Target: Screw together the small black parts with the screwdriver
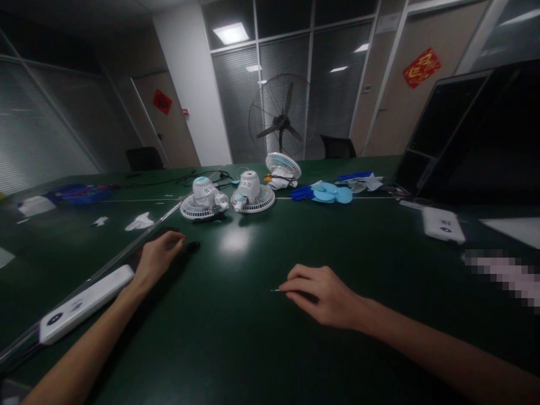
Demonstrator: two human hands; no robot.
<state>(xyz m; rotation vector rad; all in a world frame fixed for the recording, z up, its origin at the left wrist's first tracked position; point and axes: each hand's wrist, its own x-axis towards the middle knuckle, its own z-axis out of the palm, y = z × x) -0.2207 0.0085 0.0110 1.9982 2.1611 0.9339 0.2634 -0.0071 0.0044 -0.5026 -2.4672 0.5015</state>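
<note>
The right hand (318,293) pinches a thin stick (275,291) over the counter (236,343). The left hand (160,256) curls just beside a small black thing (193,246); I can't tell if it's holding anything. Blue blades (331,193) lie beside the white fans (252,194), so work looks unfinished.

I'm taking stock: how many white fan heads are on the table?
3: left fan head, middle fan head beside it, and rear fan head farther back to the right. Others could be hidden.

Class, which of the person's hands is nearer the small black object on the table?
Left. The left hand is just beside the small black object; the right hand is well to its right, nearer the camera.
</note>
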